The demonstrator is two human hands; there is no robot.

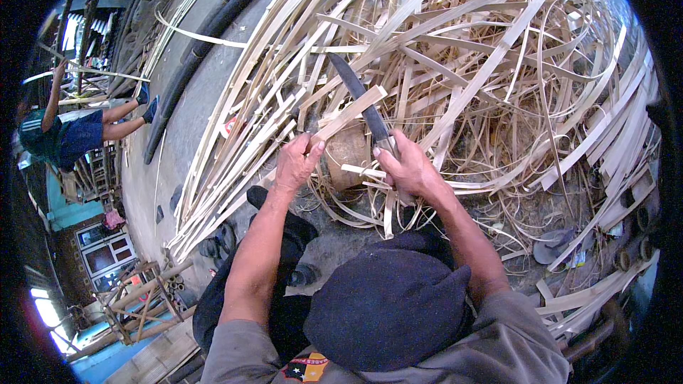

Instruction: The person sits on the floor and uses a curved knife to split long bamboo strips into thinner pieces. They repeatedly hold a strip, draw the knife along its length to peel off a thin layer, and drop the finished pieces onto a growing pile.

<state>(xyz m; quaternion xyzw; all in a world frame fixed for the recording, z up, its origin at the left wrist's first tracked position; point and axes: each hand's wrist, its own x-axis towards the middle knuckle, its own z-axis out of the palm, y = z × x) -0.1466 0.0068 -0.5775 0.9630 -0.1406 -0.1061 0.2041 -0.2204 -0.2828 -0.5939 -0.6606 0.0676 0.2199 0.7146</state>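
My left hand (295,163) is closed around a flat pale strip of split bamboo (352,112), which points up and to the right. In my right hand (413,167) is the handle of a long knife (358,87), its dark blade reaching up and to the left. The blade crosses the bamboo strip near its upper end; whether it cuts in cannot be told. Below them stands a round wooden block (346,160), partly hidden by the strip and shavings. Dark cloth covers my bent legs (388,299).
A large tangle of bamboo shavings (484,71) spreads ahead and right. Long split strips (235,142) lie on the left, beside dark poles (181,78) on the concrete floor. Another person (75,128) is at far left, by a bamboo frame (146,299). A sandal (553,247) lies at right.
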